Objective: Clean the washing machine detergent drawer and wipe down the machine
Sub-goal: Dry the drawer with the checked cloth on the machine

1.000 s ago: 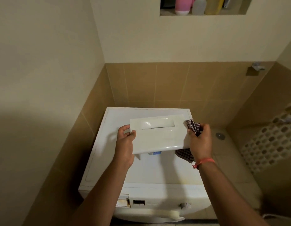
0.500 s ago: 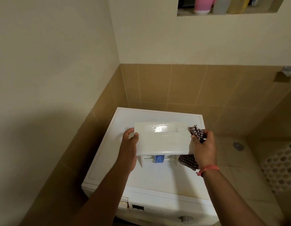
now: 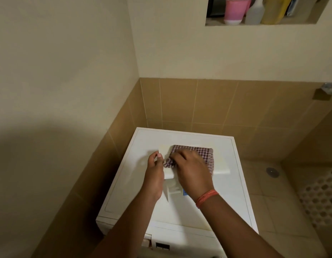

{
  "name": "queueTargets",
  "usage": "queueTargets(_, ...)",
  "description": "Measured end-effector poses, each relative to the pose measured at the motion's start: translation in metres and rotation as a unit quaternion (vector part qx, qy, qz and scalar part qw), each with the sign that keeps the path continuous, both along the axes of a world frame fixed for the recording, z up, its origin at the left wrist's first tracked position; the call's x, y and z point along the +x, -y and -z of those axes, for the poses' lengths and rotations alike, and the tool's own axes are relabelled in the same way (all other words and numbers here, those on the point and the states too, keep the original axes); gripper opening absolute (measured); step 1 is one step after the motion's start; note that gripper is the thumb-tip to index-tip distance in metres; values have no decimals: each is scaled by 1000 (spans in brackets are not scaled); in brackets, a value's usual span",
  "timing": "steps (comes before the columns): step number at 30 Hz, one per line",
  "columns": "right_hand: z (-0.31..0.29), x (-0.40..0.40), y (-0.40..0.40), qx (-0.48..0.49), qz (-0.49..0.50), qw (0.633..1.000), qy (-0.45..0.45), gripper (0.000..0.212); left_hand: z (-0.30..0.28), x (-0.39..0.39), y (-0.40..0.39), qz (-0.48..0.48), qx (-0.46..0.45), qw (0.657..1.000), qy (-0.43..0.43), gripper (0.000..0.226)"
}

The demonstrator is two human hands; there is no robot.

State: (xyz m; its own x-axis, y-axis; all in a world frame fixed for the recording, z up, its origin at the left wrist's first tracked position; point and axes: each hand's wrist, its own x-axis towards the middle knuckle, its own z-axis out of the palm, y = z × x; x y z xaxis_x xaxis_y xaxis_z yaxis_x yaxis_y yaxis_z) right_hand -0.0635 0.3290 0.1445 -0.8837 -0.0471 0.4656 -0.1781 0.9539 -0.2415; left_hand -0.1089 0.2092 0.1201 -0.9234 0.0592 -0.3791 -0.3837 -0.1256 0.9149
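The white detergent drawer (image 3: 221, 165) is held over the top of the white washing machine (image 3: 146, 140), its front panel facing up. My left hand (image 3: 155, 175) grips the drawer's left end, thumb on the panel. A checked cloth (image 3: 204, 153) lies spread over the panel. My right hand (image 3: 191, 172) presses down on the cloth and bunches its left part under the fingers. A blue piece of the drawer (image 3: 185, 192) shows beside my right wrist. The machine's empty drawer slot (image 3: 147, 241) is at the front left.
The machine stands in a corner, with a cream wall at left and brown tiles (image 3: 208, 103) behind. A wall niche holds a pink container (image 3: 234, 10) and bottles. At right lie a tiled floor with a drain (image 3: 272, 172) and a perforated basket (image 3: 321, 198).
My right hand has left the drawer's right end and moved onto the front panel, spreading the cloth over it. The drawer has tipped flatter. My left hand keeps its hold.
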Motion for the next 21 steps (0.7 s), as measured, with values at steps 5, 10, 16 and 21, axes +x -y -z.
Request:
queueTargets(5,7,1,-15,36,3,999,16,42,6,-5,-1,-9,12,1000,10,18)
queueTargets(10,9,14,-46,32,153,987,37,30,9,-4,-3,-1,23,1000,3,23)
queueTargets(16,16,9,15,-12,-25,998,53,39,8,2,-3,-6,105,994,-15,33)
queueTargets(21,11,16,-14,-12,-87,993,84,40,12,-3,-2,-18,117,993,-3,54)
